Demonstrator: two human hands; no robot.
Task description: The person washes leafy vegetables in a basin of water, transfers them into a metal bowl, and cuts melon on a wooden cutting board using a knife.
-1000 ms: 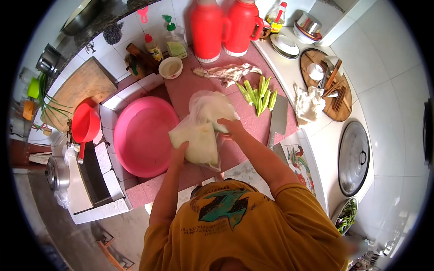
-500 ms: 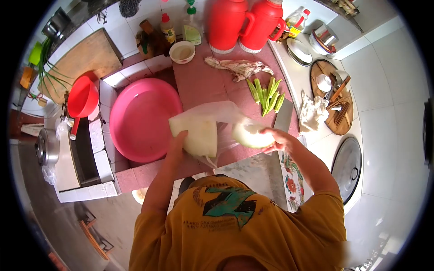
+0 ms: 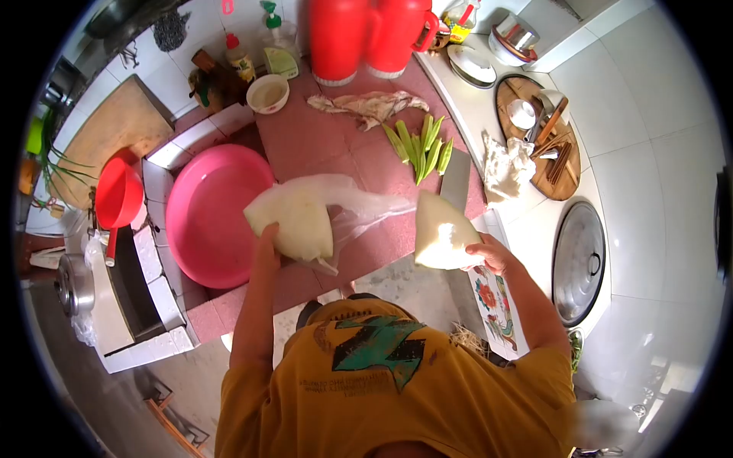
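My left hand (image 3: 267, 243) grips a pale piece of melon (image 3: 298, 217) at its lower left side, over the counter's front part. A thin clear plastic bag (image 3: 355, 204) clings round that piece and stretches rightward toward the second piece. In my right hand (image 3: 492, 252) is another pale melon piece (image 3: 441, 233), sunlit and outside the bag, held by its lower right edge. Behind it lie green okra pods (image 3: 420, 149) and a cleaver's blade (image 3: 456, 179); its handle is hidden.
Left of the counter's work surface sits a pink basin (image 3: 217, 217). Two red flasks (image 3: 334, 42) stand at the back, near a crumpled cloth (image 3: 370, 105) and a bowl (image 3: 267, 94). Right are a round wooden board (image 3: 561, 179) and a metal lid (image 3: 578, 263).
My right hand has moved right with one melon piece, which has come out of the bag. My left hand still holds the other. The camera view has shifted.
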